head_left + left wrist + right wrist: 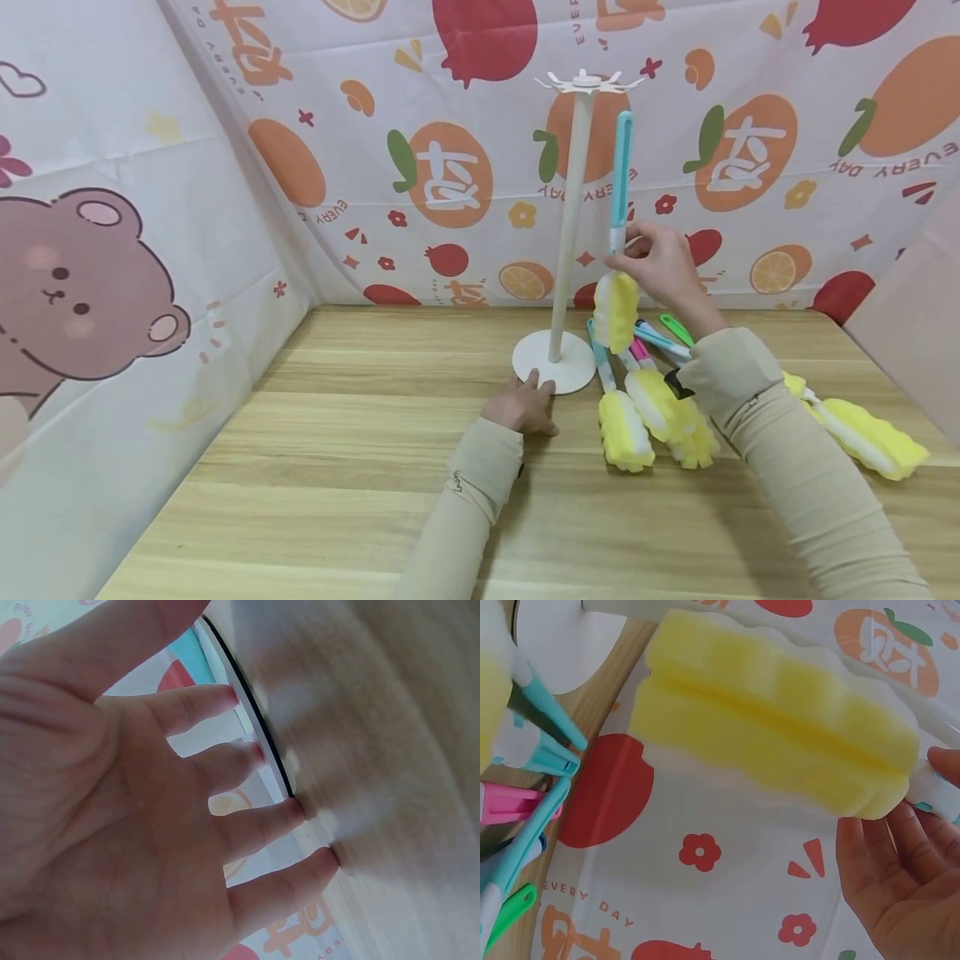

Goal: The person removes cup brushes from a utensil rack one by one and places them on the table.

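A sponge bottle brush [617, 310] with a turquoise handle hangs sponge-down from my right hand [663, 262], which pinches it at the white neck. In the right wrist view its yellow and white sponge head [780, 720] fills the upper middle. The brush is beside the pole of a white stand [573, 200], whose hooked top [588, 82] is a little higher than the handle's tip. My left hand [521, 406] rests at the front edge of the round base [543, 360], fingers spread. In the left wrist view the left fingertips [259, 752] touch the base's rim and the table.
Several more sponge brushes lie on the wooden table [337, 433] right of the base, among them a near one [626, 432] and one farther right [870, 437]. A green handle [677, 330] shows behind them. Printed cloth [465, 100] hangs at the back and sides.
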A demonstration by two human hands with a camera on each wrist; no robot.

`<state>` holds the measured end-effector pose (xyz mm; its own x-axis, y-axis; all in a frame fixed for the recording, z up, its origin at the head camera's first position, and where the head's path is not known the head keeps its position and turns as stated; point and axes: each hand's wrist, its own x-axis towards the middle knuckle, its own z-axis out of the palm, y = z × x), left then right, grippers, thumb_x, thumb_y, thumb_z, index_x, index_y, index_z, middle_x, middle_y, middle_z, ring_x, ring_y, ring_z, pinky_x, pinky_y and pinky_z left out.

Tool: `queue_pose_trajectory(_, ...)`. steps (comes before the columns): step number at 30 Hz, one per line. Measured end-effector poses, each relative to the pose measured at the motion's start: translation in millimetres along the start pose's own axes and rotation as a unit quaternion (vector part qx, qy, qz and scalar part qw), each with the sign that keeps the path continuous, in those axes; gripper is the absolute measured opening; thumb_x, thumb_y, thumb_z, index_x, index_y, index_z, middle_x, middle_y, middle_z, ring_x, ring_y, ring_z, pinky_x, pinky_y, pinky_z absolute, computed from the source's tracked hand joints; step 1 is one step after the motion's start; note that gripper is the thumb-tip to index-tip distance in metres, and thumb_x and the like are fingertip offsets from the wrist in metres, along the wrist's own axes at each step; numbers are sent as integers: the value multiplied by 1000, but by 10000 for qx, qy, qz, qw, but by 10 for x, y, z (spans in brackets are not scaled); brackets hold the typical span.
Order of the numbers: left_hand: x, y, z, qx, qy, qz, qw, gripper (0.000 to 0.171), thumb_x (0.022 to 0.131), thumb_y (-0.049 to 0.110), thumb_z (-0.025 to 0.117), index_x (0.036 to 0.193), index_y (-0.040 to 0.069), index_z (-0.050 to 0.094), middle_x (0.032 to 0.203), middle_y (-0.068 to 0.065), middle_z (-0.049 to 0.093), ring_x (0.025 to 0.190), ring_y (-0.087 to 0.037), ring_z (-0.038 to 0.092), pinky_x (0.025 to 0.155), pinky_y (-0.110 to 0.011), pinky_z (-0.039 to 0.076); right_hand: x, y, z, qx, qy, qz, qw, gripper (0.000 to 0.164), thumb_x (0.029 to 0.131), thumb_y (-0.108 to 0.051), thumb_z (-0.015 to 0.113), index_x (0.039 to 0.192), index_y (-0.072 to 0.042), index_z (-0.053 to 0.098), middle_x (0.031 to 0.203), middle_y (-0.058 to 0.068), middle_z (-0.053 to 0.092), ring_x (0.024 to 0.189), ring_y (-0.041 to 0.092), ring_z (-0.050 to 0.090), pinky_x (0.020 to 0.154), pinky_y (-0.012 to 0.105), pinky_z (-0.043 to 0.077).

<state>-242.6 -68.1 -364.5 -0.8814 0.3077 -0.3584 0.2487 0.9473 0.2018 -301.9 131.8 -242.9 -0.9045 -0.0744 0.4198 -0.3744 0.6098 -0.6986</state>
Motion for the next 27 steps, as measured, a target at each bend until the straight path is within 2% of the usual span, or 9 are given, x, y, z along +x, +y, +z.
queue_pose_trajectory(9, -3, -3, -6, -13, -1, 55, 10000, 72, 80, 40, 65, 140, 20, 32, 149, -10, 16, 129, -37, 13, 98, -51, 34, -3, 67, -18, -46, -15, 103, 9999, 29, 81, -22, 67, 102, -3, 58, 91, 16, 63, 81, 23, 54, 78, 44, 49)
queue_pose_trajectory(20, 8, 2, 1, -13, -3, 44, 10000, 71, 80, 40, 65, 140, 21, 32, 149, -8, 17, 129, -37, 14, 98, -51, 34, -40, 140, -58, -94, -204, 195, 9996, 41, 82, -25, 66, 116, -5, 58, 93, 17, 63, 81, 25, 54, 77, 43, 49)
queue_pose_trajectory(27, 7, -2, 0, 2, -11, 40, 10000, 71, 80, 40, 65, 140, 21, 32, 149, -8, 17, 130, -37, 13, 98, -51, 34, -37, 165, -68, -140, -189, 244, 9994, 42, 81, -25, 68, 118, -7, 59, 93, 15, 63, 81, 24, 53, 75, 41, 49)
